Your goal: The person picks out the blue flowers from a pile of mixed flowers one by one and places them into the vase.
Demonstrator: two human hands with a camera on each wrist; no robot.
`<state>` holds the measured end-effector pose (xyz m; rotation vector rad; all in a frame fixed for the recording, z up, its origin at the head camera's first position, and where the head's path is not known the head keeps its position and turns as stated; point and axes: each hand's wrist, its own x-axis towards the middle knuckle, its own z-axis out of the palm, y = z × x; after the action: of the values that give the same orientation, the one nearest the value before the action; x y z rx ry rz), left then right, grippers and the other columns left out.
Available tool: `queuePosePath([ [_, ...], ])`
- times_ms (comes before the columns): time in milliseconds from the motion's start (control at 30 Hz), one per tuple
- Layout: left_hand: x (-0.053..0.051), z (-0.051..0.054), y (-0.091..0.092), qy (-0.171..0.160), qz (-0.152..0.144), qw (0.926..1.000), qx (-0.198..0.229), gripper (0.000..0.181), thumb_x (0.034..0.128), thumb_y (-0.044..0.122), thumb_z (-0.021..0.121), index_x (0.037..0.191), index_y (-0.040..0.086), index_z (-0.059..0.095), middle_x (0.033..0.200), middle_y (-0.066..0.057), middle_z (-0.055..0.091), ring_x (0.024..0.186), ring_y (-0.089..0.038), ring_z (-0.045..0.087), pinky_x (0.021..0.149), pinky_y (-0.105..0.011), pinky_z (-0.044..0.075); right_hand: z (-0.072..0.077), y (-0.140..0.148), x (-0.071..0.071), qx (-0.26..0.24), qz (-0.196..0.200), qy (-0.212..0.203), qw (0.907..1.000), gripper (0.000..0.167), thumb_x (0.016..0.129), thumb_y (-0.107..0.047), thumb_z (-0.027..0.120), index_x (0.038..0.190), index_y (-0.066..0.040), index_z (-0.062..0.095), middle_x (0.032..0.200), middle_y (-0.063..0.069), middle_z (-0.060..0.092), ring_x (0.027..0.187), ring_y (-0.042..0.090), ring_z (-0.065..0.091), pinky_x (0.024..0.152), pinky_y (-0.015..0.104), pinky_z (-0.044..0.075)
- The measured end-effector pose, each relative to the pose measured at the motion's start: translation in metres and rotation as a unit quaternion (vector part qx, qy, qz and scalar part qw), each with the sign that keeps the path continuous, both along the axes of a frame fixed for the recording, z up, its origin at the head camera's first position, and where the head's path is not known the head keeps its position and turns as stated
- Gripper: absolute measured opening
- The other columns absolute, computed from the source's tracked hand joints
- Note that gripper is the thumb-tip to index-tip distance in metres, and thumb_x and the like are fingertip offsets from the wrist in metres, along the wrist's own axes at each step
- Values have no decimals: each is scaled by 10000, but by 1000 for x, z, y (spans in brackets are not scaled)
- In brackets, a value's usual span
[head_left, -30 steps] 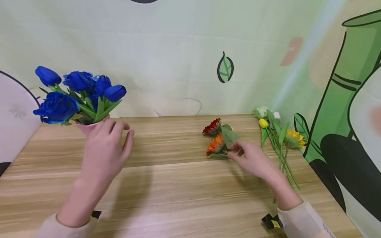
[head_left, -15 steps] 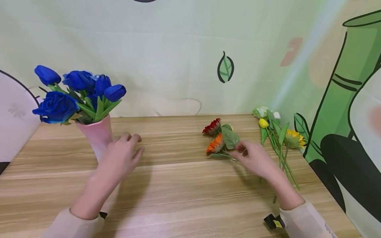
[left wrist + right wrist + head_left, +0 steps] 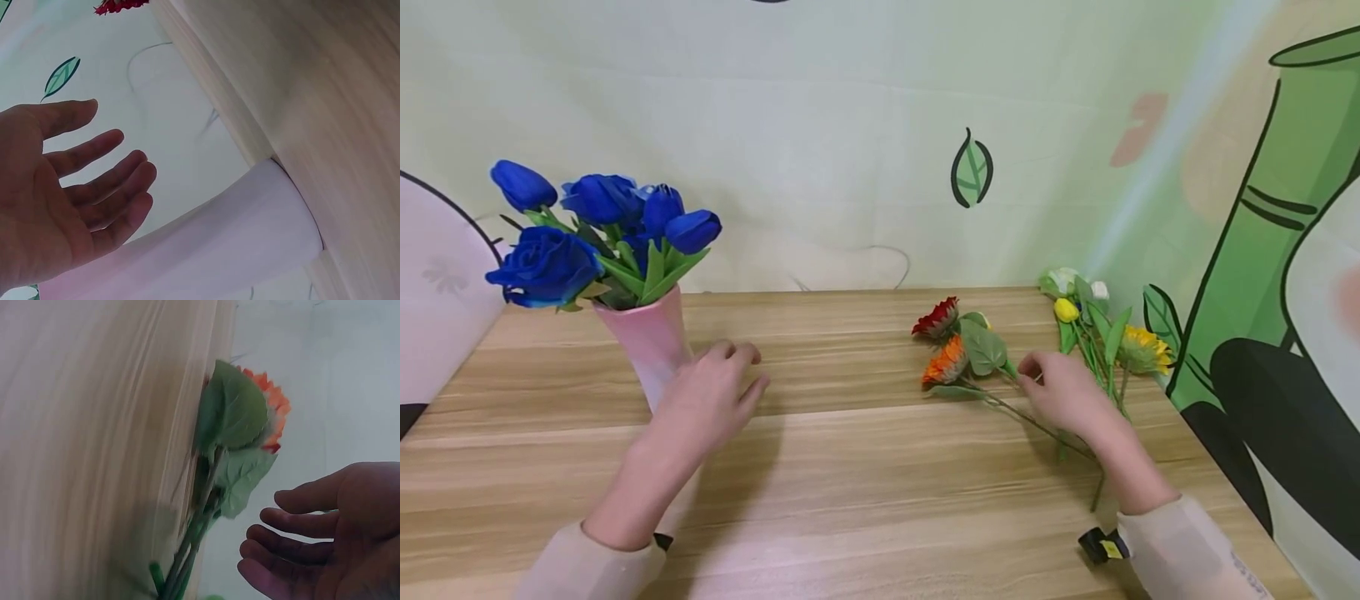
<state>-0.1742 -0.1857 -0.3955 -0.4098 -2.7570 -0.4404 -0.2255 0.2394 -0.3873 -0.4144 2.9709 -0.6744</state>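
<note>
A pink-and-white vase [image 3: 643, 333] stands upright at the left, filled with blue artificial roses and tulips [image 3: 550, 267]. Just right of its lower body is my left hand [image 3: 711, 400], fingers loosely bent and holding nothing; the left wrist view shows the palm beside the vase wall [image 3: 237, 231]. An orange sunflower [image 3: 945, 364] and a red flower [image 3: 937, 319] lie on the table right of centre. Over their stems hovers my right hand [image 3: 1067, 396]. In the right wrist view its relaxed fingers [image 3: 287, 550] stand apart from the stems [image 3: 197, 531].
Farther right lie more artificial flowers: a yellow tulip [image 3: 1066, 310], a yellow sunflower [image 3: 1144, 350] and white blooms [image 3: 1062, 281]. The wooden table [image 3: 850, 492] ends at a printed cloth backdrop [image 3: 820, 150] behind.
My left hand has dropped from the vase rim and shifted right, uncovering the vase. My right hand has slid right from the flower heads along the stems; the flowers stay put.
</note>
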Motion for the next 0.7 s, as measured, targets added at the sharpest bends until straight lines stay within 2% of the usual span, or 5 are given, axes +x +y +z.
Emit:
queuePosePath([
  [133, 0, 1, -2, -99, -6, 9999, 68, 270, 949, 182, 733, 1118, -22, 681, 1025, -222, 664, 904, -410, 666, 754, -564, 543, 2, 9, -6, 263, -35, -20, 9996, 194, 1007, -42, 599, 1120, 107, 653, 999, 212, 690, 931, 383, 661, 788, 517, 542],
  [300, -1, 2, -4, -214, 10, 9998, 59, 277, 956, 185, 729, 1128, -25, 678, 1040, -229, 664, 902, -411, 674, 760, -560, 549, -3, 21, -16, 488, -122, -213, 9985, 174, 1004, -30, 581, 1096, 108, 635, 964, 208, 668, 866, 354, 643, 736, 489, 533],
  [433, -1, 2, -7, -318, 46, 9995, 13, 286, 962, 194, 723, 1133, -30, 674, 1064, -239, 666, 922, -416, 676, 775, -565, 547, -7, 29, -23, 686, -207, -376, 9967, 151, 992, -44, 611, 1019, 103, 640, 885, 175, 654, 777, 296, 621, 675, 449, 529],
  [467, -1, 2, -7, -342, 51, 9994, 9, 289, 963, 196, 721, 1135, -31, 673, 1068, -240, 665, 925, -417, 676, 780, -566, 546, -8, 31, -25, 742, -234, -453, 9959, 152, 990, -48, 621, 966, 100, 642, 822, 155, 634, 722, 270, 593, 644, 429, 517],
  [700, -1, 2, -8, -441, 65, 9990, -5, 287, 964, 204, 720, 1128, -27, 675, 1041, -224, 667, 920, -404, 677, 787, -557, 547, -13, 40, -35, 1130, -185, -808, 9901, 142, 909, -57, 686, 838, 63, 660, 772, 120, 652, 691, 245, 604, 617, 407, 526],
])
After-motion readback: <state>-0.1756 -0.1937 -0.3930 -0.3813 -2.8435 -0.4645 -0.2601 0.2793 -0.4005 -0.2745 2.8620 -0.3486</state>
